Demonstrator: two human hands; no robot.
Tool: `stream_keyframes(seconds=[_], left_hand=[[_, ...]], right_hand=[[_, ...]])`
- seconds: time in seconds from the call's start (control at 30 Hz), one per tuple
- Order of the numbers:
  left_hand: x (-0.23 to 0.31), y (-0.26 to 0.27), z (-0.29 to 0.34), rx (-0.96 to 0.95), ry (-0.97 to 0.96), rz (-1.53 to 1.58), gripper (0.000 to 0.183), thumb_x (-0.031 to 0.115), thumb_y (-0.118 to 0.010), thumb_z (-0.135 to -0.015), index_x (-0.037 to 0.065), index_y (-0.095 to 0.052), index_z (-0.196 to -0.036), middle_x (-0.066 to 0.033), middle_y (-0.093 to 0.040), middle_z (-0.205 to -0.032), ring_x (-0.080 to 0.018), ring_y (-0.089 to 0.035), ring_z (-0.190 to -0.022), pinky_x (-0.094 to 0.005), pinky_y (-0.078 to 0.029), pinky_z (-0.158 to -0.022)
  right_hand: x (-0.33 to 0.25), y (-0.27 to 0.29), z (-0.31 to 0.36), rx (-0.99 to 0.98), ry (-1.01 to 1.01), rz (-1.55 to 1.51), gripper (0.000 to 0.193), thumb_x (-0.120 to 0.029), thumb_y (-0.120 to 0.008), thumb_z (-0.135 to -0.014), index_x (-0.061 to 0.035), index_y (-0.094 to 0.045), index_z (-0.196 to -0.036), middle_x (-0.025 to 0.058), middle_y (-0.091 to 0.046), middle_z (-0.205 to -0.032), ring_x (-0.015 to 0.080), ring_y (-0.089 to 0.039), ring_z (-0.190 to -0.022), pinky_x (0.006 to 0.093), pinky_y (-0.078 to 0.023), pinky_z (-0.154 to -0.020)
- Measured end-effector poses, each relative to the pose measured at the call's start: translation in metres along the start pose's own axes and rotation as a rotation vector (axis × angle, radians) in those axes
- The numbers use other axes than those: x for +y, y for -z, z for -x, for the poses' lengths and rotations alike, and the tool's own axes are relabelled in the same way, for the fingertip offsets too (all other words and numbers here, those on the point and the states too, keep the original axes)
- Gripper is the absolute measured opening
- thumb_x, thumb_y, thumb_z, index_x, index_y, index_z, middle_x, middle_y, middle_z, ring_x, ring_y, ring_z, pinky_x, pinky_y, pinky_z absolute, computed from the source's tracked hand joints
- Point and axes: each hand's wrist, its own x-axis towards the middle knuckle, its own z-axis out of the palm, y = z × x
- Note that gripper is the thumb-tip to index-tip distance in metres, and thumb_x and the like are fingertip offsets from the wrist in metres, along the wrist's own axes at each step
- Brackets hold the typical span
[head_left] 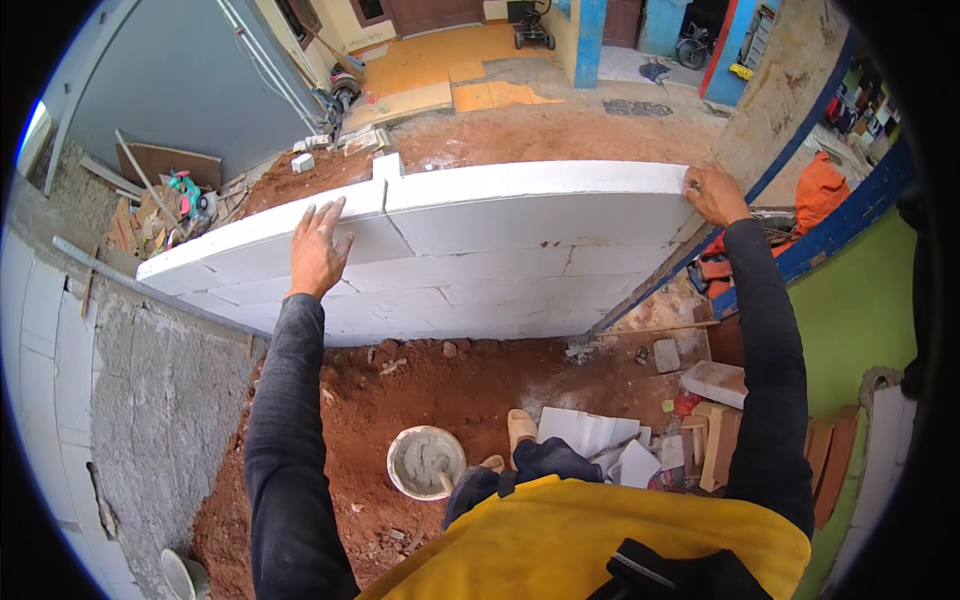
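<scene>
In front of me stands a low wall of white lightweight blocks. A long white block lies in its top course. My left hand rests on the neighbouring top block to the left, its fingers spread near the upper edge. At the long block's far right end, beside the upright post, my right hand has its fingers curled over the corner. A small white piece sticks up behind the joint between the two blocks. Both forearms are in dark sleeves.
A bucket of grey mortar, with a handle in it, stands on red soil by my feet. White block pieces and wooden scraps lie to the right. A post borders the wall's right end. Debris lies at left.
</scene>
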Motion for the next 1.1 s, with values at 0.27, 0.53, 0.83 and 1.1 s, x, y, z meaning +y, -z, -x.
stream_keyframes(seconds=[0.27, 0.53, 0.83, 1.1], left_hand=[[0.036, 0.002, -0.045, -0.061, -0.068, 0.101, 0.024, 0.027, -0.068, -0.102, 0.006, -0.078, -0.104, -0.0113, -0.076, -0.113, -0.0351, -0.069, -0.112, -0.0587, -0.036, -0.120], [0.088, -0.005, -0.072, 0.037, -0.274, 0.149, 0.019, 0.022, -0.070, -0.098, 0.004, -0.074, -0.101, -0.0130, -0.074, -0.116, -0.0367, -0.064, -0.120, -0.0576, -0.034, -0.122], [0.243, -0.027, -0.112, -0.057, -0.528, 0.237, 0.018, 0.023, -0.070, -0.097, 0.008, -0.077, -0.106, -0.0123, -0.073, -0.122, -0.0357, -0.058, -0.131, -0.0590, -0.030, -0.125], [0.375, -0.039, -0.126, -0.112, -0.772, 0.287, 0.050, 0.030, -0.074, -0.095, 0.014, -0.065, -0.142, -0.0113, -0.058, -0.152, -0.0352, -0.044, -0.149, -0.0603, -0.025, -0.129]], right_hand=[[0.030, 0.046, 0.024, 0.418, -0.047, -0.239, 0.029, -0.029, -0.063, -0.102, -0.0055, -0.067, -0.119, 0.0164, -0.071, -0.113, 0.0391, -0.065, -0.110, 0.0484, -0.050, -0.095], [0.107, 0.004, 0.081, 0.660, -0.641, -0.312, 0.051, -0.035, -0.066, -0.100, 0.0030, -0.064, -0.135, 0.0227, -0.073, -0.124, 0.0325, -0.069, -0.114, 0.0423, -0.053, -0.098], [0.120, -0.030, 0.104, 0.533, -0.471, -0.624, 0.039, -0.033, -0.060, -0.104, -0.0033, -0.075, -0.123, 0.0229, -0.077, -0.111, 0.0346, -0.074, -0.106, 0.0419, -0.054, -0.092], [0.135, -0.038, 0.107, 0.330, -0.701, -1.324, 0.037, -0.034, -0.059, -0.102, -0.0046, -0.076, -0.118, 0.0030, -0.066, -0.077, 0.0103, -0.052, -0.055, 0.0288, -0.038, -0.045]])
